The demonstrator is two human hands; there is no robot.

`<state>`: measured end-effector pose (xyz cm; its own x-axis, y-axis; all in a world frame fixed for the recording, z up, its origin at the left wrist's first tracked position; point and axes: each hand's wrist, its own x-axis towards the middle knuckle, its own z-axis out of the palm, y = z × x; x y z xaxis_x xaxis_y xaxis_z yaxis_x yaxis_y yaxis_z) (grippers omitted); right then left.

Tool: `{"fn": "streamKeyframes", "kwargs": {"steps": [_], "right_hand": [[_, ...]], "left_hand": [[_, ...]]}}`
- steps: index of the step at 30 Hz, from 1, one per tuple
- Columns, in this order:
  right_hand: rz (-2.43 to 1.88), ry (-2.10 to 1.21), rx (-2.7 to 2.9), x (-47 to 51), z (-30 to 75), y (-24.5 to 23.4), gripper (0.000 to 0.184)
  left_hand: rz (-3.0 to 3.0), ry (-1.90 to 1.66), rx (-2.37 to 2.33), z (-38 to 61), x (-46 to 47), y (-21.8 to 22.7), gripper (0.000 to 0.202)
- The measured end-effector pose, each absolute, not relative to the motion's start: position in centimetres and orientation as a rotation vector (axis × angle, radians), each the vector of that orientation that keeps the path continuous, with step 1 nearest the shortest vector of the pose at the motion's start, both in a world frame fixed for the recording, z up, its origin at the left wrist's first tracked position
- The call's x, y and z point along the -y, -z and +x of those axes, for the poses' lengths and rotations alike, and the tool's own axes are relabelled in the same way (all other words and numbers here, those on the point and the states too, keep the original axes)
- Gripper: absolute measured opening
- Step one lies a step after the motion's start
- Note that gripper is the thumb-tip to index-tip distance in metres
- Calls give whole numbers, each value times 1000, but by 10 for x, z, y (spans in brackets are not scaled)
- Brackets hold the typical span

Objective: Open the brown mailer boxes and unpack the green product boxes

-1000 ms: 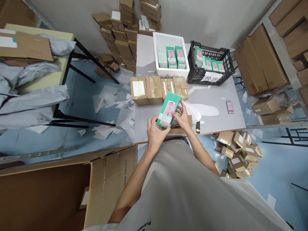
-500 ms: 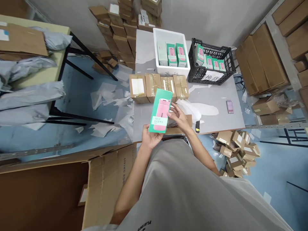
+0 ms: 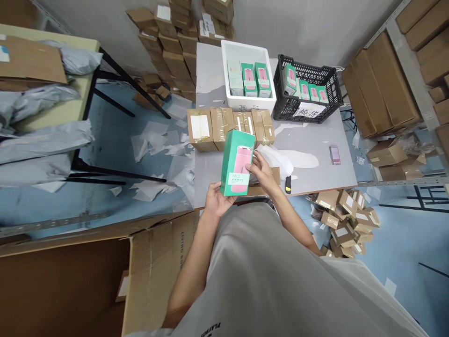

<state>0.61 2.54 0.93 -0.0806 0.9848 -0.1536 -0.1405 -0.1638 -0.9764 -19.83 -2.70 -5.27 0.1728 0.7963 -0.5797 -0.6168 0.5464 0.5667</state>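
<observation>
A green box (image 3: 231, 159) with a picture of a pink bottle on its front is held up over the near side of the grey table (image 3: 308, 180). My left hand (image 3: 218, 200) grips its lower left corner from below. Against its right edge, my right hand (image 3: 261, 171) presses with thumb and fingers. The box stands tilted, its left side face showing. Behind it, a row of taped brown cartons (image 3: 200, 128) is partly hidden. White crumpled packing (image 3: 280, 159) and a black and yellow cutter (image 3: 288, 185) lie right of my right hand.
A white bin (image 3: 250, 102) and a black crate (image 3: 308, 100), both with similar green boxes, stand at the back. A pink item (image 3: 335, 154) lies at the right. A large open carton (image 3: 157, 262) is at lower left; small cartons (image 3: 345, 224) are heaped on the floor.
The green box has turned in my hands, so its left side face now shows, and it has shifted slightly right. Both hands keep hold of it.
</observation>
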Motion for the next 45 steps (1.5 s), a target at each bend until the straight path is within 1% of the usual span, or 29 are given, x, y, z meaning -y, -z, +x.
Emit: {"fn": "streamKeyframes", "kwargs": {"steps": [3, 6, 9, 11, 15, 17, 19, 20, 21, 23, 24, 27, 29, 31, 34, 37, 39, 41, 43, 45], "right_hand": [[-1228, -1351, 1071, -30, 16, -14, 114], [-1273, -1218, 1062, -34, 27, -26, 124], [-1295, -1155, 1086, -38, 34, -38, 126], [-1293, -1160, 1095, -41, 34, -42, 123], [-1292, -1165, 1078, -42, 32, -45, 109], [-1292, -1155, 1090, -38, 31, -48, 103], [-1293, -1094, 1131, -30, 30, -51, 94], [-1301, -1042, 1167, -23, 28, -52, 88], [-1313, -981, 1216, -16, 27, -51, 81], [-1334, -892, 1357, 0, 23, -45, 68], [-1334, -883, 1440, 9, 21, -39, 59], [-1285, -980, 1650, 32, 17, -17, 31], [-1257, -1074, 1707, 44, 15, -2, 24], [-1266, -1124, 1712, 53, 16, 10, 24], [-1314, -1099, 1706, 60, 21, 20, 24], [-1361, -1001, 1662, 57, 29, 19, 28], [-1410, -900, 1550, 47, 36, 14, 40], [-1454, -825, 1389, 30, 43, 5, 60], [-1462, -812, 1236, 11, 50, -4, 77], [-1437, -843, 1141, -7, 56, -11, 86]], "left_hand": [[306, -1054, -1005, -192, 24, 39, 56], [598, -1172, -1168, -185, 24, 22, 68], [968, -1276, -1442, -180, 29, 6, 73], [1162, -1297, -1538, -177, 33, -1, 74], [1335, -1299, -1556, -172, 41, -3, 72], [1275, -1327, -1529, -171, 39, 4, 82], [1056, -1387, -1477, -171, 30, 15, 91], [889, -1403, -1431, -172, 22, 21, 88], [707, -1400, -1370, -172, 12, 27, 81], [364, -1295, -1201, -172, -13, 36, 60], [261, -1222, -1129, -171, -28, 39, 56], [126, -1129, -1067, -165, -68, 43, 41], [113, -1152, -1075, -158, -86, 43, 36], [138, -1175, -1096, -151, -94, 45, 37], [214, -1181, -1156, -143, -90, 50, 39], [264, -1159, -1261, -139, -72, 58, 31], [263, -1118, -1325, -137, -55, 62, 24], [254, -1067, -1340, -139, -37, 65, 21], [259, -1009, -1311, -143, -21, 66, 21], [290, -969, -1265, -150, -8, 63, 26]]}}
